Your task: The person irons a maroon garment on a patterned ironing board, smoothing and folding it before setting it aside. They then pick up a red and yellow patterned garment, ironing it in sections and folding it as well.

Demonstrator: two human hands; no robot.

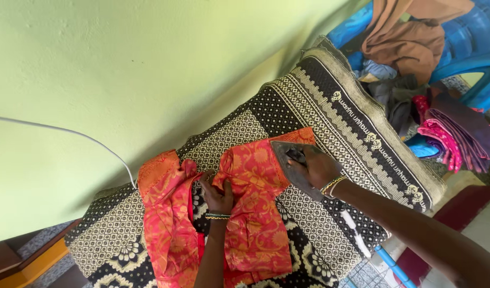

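Observation:
A red-orange patterned blouse (pixel 255 213) lies spread on a black-and-cream patterned cloth (pixel 319 101) that covers the table. My left hand (pixel 217 194) presses flat on the blouse near its middle, fingers apart, a beaded bangle at the wrist. My right hand (pixel 315 166) grips the handle of a dark metal iron (pixel 285 154), which rests on the blouse's upper right part. One sleeve of the blouse (pixel 162 213) lies folded out to the left.
A white cord (pixel 69 130) runs along the pale green wall. Blue plastic chairs (pixel 469 48) at the upper right hold a brown cloth (pixel 410 37) and folded pink and purple clothes (pixel 453 133). A wooden piece (pixel 31 261) sits lower left.

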